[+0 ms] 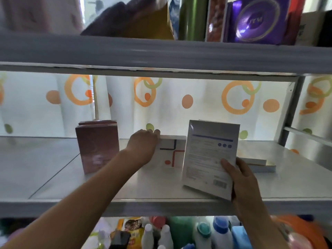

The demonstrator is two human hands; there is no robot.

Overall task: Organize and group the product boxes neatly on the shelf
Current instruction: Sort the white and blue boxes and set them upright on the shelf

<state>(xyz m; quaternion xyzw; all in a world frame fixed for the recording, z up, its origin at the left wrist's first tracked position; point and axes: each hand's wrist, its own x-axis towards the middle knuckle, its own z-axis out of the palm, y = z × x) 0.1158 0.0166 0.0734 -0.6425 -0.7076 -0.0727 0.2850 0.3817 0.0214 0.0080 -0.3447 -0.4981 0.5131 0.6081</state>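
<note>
My right hand (239, 177) grips a flat white box with blue print (208, 155) by its lower right corner and holds it upright over the shelf (161, 202). My left hand (143, 146) clasps the top left edge of a white box with blue and red lines (171, 155), which stands at the middle of the shelf, partly behind the held box. Two dark red boxes (98, 146) stand one behind the other to the left. Flat white boxes (258, 165) lie stacked to the right, partly hidden by my right hand.
A curtain with orange rings (179, 101) hangs behind the shelf. The upper shelf (161, 53) carries a purple box (258, 20), a green bottle and bags. Below stand several plastic bottles (203, 234) and packets. A metal upright (291, 112) bounds the right side.
</note>
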